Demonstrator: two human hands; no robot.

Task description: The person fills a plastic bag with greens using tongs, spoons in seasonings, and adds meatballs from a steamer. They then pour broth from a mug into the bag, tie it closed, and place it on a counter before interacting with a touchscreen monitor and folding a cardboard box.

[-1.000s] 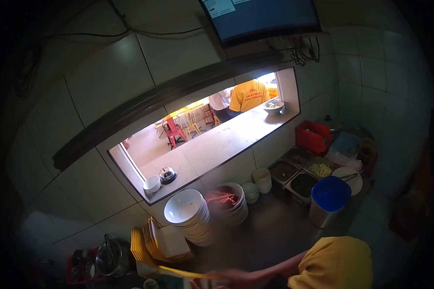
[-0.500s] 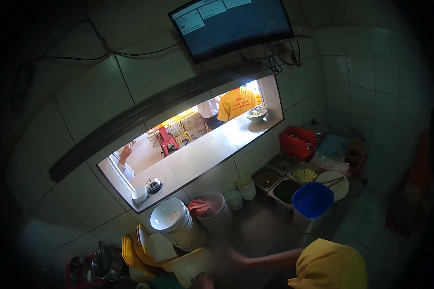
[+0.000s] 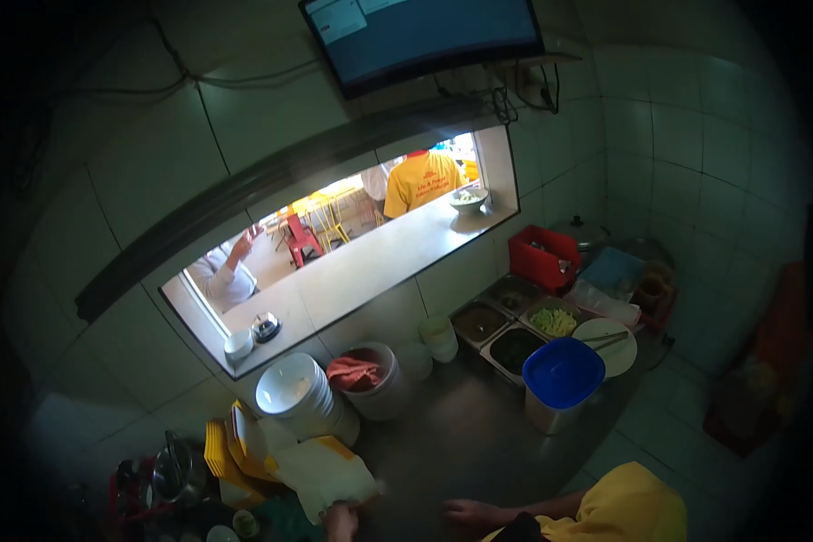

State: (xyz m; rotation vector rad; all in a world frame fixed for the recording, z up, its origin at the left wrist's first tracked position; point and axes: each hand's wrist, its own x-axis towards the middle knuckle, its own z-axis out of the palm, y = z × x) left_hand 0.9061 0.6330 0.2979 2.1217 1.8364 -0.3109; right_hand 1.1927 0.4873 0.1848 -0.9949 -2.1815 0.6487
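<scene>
At the bottom edge, my left hand (image 3: 341, 521) has its fingers closed on the near edge of a yellow tray with a white lining (image 3: 323, 471). My right hand (image 3: 471, 513) is low over the dark counter (image 3: 425, 452), to the right of the tray; nothing is visible in it, and its fingers are too dim and small to make out. A yellow sleeve (image 3: 630, 506) covers the upper part of that arm. Beyond the tray stand stacked white bowls (image 3: 295, 387) and a bucket (image 3: 381, 397) with a red cloth (image 3: 352, 372).
A blue-lidded container (image 3: 564, 372), food pans (image 3: 515, 348), a plate (image 3: 614, 350) and a red bin (image 3: 544, 257) are at the right. The serving ledge (image 3: 370, 262) holds a bowl (image 3: 469, 200) and a bell (image 3: 266, 326). People are beyond the opening. Stacked yellow trays (image 3: 221, 452) are left.
The view has shifted. My left hand shows more clearly at the lined tray, which now lies at a different angle. My right hand has drawn back from the tray side toward the bottom edge.
</scene>
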